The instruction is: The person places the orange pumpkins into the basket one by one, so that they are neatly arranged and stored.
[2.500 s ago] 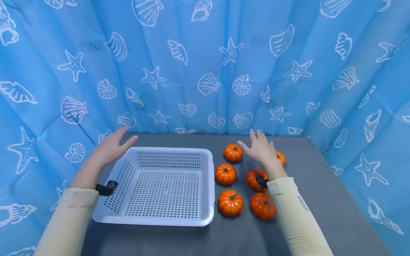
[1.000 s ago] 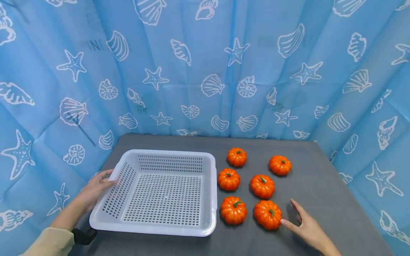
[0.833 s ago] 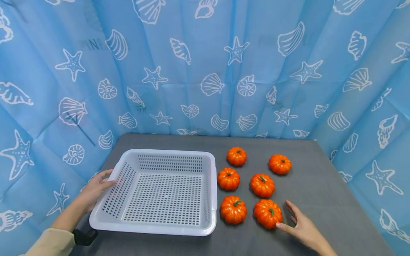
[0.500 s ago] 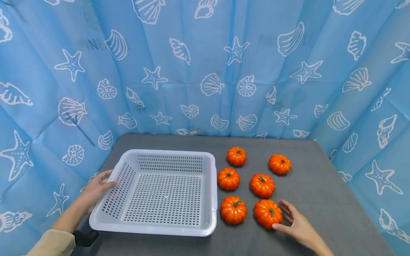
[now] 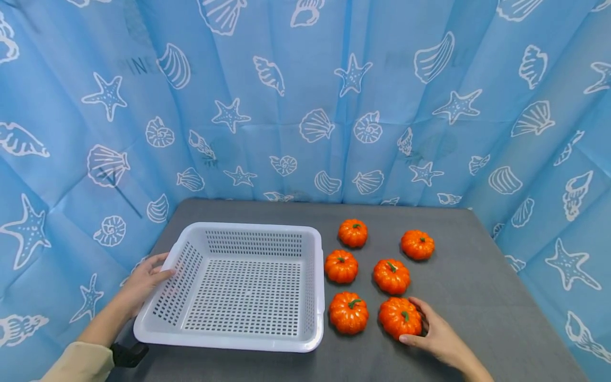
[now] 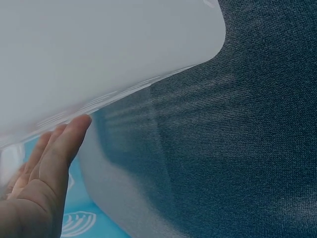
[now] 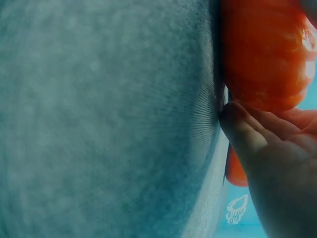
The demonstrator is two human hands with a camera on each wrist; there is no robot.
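In the head view my left hand is at the left side of a white perforated plastic basket. Its fingers look straight and touch the basket's outer side; the left wrist view shows the fingertips against the pale plastic. My right hand is around the right side of the nearest small orange pumpkin, thumb at its front and fingers at its back right. A gap shows between palm and pumpkin. In the right wrist view relaxed fingers lie against the pumpkin, which sits on the table.
Several other pumpkins stand right of the basket: front left, middle left, back, middle right and far right. The grey cloth-covered table is bordered by a blue seashell curtain.
Both hands have come down from above the table, the left to the basket's side. My right hand has moved left until thumb and fingers straddle the nearest pumpkin, which stays in place.
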